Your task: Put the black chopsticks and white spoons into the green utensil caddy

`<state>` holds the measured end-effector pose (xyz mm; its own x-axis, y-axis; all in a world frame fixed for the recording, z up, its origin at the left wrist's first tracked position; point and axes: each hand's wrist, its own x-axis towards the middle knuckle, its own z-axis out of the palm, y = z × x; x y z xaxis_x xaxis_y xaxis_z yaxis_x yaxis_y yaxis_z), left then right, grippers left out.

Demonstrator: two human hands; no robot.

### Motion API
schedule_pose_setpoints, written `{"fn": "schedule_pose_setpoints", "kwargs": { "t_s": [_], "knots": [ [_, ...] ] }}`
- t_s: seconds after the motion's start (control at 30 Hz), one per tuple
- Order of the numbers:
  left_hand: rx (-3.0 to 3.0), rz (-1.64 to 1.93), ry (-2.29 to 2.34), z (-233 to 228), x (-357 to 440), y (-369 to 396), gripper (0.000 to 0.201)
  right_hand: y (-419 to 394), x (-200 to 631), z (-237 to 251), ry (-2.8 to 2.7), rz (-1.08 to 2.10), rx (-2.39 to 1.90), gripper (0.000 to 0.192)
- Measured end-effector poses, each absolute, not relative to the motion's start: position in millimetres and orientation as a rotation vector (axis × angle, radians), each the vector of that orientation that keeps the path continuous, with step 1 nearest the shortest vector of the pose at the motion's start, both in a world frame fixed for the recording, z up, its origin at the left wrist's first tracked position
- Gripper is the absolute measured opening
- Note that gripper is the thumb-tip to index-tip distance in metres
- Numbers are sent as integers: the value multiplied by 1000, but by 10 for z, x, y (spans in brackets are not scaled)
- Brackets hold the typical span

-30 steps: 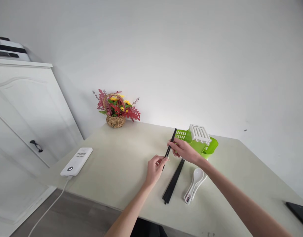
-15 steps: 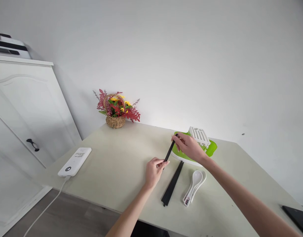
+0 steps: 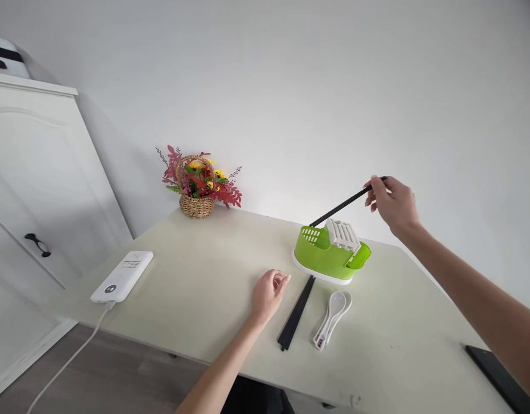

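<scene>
Raised above the table on the right, my right hand (image 3: 396,206) grips the upper end of black chopsticks (image 3: 345,204). They slant down to the left, their lower end at the far rim of a green cutlery holder (image 3: 319,257); whether it is inside or behind the rim I cannot tell. My left hand (image 3: 267,293) is over the table with nothing in it, fingers loosely curled and thumb apart. Between it and two white spoons (image 3: 335,307) lies a bundle of black chopsticks (image 3: 297,316), its far end close to the holder's white base.
A white slotted rack (image 3: 343,233) is fitted on the holder. A flower basket (image 3: 196,205) stands at the back left. On the left lies a white power bank (image 3: 125,276) with a cable, on the right a black phone (image 3: 502,371). A white cabinet (image 3: 32,190) flanks the table.
My left hand has let go of the chopsticks. My right hand has carried them up and right, above the holder. The green holder now shows in full, and the view has shifted slightly.
</scene>
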<state>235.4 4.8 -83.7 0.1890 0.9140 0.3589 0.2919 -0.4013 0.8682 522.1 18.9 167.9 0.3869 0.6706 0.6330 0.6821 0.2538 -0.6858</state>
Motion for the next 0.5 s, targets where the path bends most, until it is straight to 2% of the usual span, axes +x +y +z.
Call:
{"fn": "schedule_pose_setpoints", "kwargs": {
  "t_s": [0.2,0.5],
  "knots": [
    [1875,1181,1145,-826,2342,40,37,491,5263,1391,-1459,38,-1679,50],
    [1920,1144,1143,-831,2344,45,35,995,5222,972,-1579,129,-1826,36]
  ]
}}
